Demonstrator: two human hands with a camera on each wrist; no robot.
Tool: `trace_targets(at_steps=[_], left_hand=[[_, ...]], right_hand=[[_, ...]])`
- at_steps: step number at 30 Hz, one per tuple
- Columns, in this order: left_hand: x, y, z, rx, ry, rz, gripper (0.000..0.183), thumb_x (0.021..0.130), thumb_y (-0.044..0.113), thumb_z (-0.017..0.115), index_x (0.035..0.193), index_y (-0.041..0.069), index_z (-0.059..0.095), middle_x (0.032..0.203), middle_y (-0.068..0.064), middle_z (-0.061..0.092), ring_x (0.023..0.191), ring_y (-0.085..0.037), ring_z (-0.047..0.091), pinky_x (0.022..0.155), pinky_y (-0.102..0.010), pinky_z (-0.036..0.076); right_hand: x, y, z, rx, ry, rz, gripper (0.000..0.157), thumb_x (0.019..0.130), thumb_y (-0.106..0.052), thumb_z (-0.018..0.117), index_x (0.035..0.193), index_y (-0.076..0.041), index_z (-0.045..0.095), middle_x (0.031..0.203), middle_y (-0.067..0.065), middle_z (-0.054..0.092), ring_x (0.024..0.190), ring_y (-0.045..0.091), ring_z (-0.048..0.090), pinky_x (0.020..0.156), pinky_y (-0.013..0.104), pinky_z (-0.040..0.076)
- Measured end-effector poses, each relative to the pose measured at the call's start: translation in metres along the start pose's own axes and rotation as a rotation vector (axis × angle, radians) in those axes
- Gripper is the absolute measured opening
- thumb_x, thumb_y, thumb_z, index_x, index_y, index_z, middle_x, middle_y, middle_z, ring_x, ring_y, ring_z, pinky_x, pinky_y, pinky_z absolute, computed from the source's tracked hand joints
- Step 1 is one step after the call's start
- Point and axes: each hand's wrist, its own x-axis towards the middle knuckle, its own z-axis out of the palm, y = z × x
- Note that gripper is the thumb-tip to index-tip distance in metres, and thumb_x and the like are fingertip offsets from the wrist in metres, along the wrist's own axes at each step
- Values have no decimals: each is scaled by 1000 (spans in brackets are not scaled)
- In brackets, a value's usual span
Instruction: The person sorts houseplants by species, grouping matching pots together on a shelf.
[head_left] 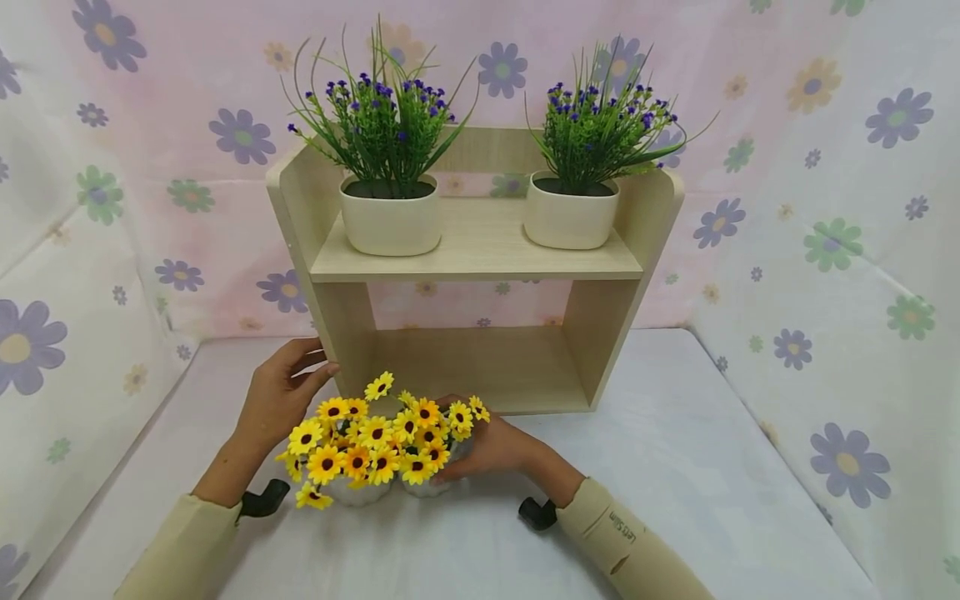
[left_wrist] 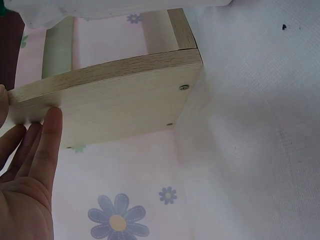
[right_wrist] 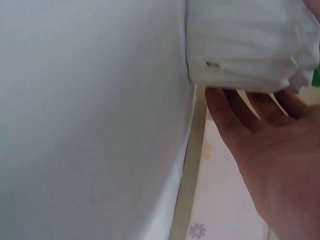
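Observation:
Two small white fluted pots of yellow artificial sunflowers (head_left: 373, 433) stand side by side in front of the wooden shelf (head_left: 480, 408). My right hand (head_left: 491, 446) holds the right flower pot (right_wrist: 240, 45), thumb at its front and fingers behind, partly hidden by blooms. The other flower pot (head_left: 360, 492) is just left of it. With straight fingers on the outer face of the shelf's left side panel (left_wrist: 125, 100) and thumb at its front edge, my left hand (head_left: 281, 392) touches the shelf.
On the upper board sit two cream planters, the left planter (head_left: 392, 221) and the right planter (head_left: 572, 217), with grass and purple flowers. A white cloth (head_left: 675, 500) covers the table. Flowered curtains (head_left: 825, 208) enclose the back and sides.

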Motion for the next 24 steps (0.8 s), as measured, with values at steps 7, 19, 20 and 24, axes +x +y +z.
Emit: trace_targets(at_steps=[7, 19, 20, 24], left_hand=[[0, -3, 1, 8, 5, 9, 46, 103, 12, 71, 146, 5, 58, 141, -15, 65, 126, -41, 67, 97, -22, 55], [-1, -1, 1, 5, -1, -11, 46, 103, 14, 71, 146, 4, 58, 141, -16, 64, 127, -43, 67, 97, -33, 55], [-1, -1, 1, 6, -2, -12, 46, 103, 14, 71, 146, 5, 58, 141, -16, 64, 127, -43, 66, 97, -34, 55], [0, -3, 2, 3, -1, -10, 46, 103, 14, 71, 146, 5, 58, 141, -16, 64, 127, -42, 67, 98, -31, 55]], right_hand=[[2, 1, 4, -55, 32, -37, 78, 79, -14, 95, 144, -16, 51, 142, -2, 59, 132, 9, 58, 116, 31, 50], [0, 0, -1, -86, 29, -9, 75, 79, -16, 94, 142, -14, 53, 139, -1, 60, 128, 9, 59, 114, 30, 50], [-1, 0, -2, -88, 31, -6, 75, 79, -17, 94, 141, -14, 53, 139, -2, 60, 128, 9, 59, 114, 30, 50], [-2, 1, -7, -86, 43, -16, 74, 79, -16, 95, 141, -14, 54, 138, -2, 61, 127, 10, 60, 115, 32, 50]])
